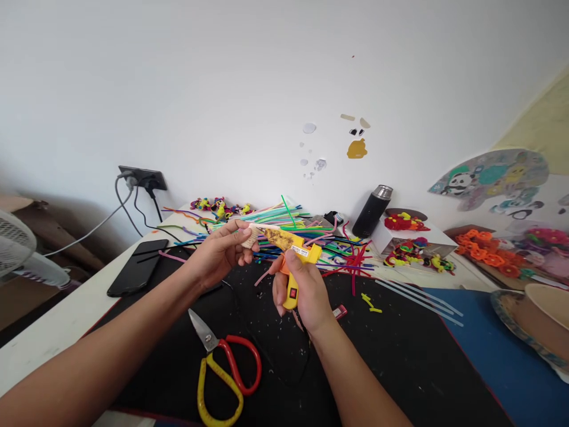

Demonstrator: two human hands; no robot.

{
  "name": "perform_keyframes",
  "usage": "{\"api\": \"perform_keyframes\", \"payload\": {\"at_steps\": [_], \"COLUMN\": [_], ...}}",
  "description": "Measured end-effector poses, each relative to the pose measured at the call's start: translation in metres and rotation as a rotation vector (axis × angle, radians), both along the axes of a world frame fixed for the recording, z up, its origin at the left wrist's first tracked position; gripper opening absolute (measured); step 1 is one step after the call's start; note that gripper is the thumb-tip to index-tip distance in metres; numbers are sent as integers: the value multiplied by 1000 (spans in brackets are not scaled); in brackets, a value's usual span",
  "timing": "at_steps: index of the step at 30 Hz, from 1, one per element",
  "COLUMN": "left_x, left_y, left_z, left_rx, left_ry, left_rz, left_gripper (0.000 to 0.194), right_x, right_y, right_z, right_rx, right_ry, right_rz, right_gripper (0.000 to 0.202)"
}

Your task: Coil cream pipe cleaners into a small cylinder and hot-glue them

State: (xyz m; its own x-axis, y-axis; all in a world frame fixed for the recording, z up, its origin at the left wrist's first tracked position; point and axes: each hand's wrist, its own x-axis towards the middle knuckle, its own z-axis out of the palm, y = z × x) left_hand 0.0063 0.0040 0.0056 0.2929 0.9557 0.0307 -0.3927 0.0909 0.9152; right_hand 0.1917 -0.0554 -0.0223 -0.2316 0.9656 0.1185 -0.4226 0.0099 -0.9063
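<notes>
My right hand is wrapped round the handle of a yellow hot glue gun, whose body is stained brown toward the nozzle. The nozzle points left, at my left hand. Between thumb and fingers, my left hand pinches a small cream, ribbed piece close to the nozzle tip. Whether the tip touches that piece I cannot tell. Both hands are above a black mat. Below them on the mat lie open scissors with one red and one yellow handle loop.
Many coloured pipe cleaners lie behind my hands. A black phone is at left, near a wall socket with cables. At right are a black flask, clear glue sticks, yellow scraps and a white box. A fan stands far left.
</notes>
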Motion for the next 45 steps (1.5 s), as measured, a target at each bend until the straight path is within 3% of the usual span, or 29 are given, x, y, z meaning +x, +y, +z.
{"api": "perform_keyframes", "payload": {"at_steps": [17,28,32,45], "left_x": [2,2,2,4], "left_y": [-6,-3,0,-6], "left_z": [4,5,5,8], "left_rx": [-6,-240,-299,-196], "left_ry": [59,-31,-70,50], "left_rz": [-3,5,19,-5], "left_gripper": [35,10,12,16], "right_x": [0,-2,-2,-3], "right_y": [0,-3,-4,-5], "right_z": [2,8,10,-1], "right_rx": [-35,-39,-32,1], "right_ry": [-107,-192,-202,-278], "right_rz": [-12,-130,-162,-166], "right_gripper": [59,63,63,58]}}
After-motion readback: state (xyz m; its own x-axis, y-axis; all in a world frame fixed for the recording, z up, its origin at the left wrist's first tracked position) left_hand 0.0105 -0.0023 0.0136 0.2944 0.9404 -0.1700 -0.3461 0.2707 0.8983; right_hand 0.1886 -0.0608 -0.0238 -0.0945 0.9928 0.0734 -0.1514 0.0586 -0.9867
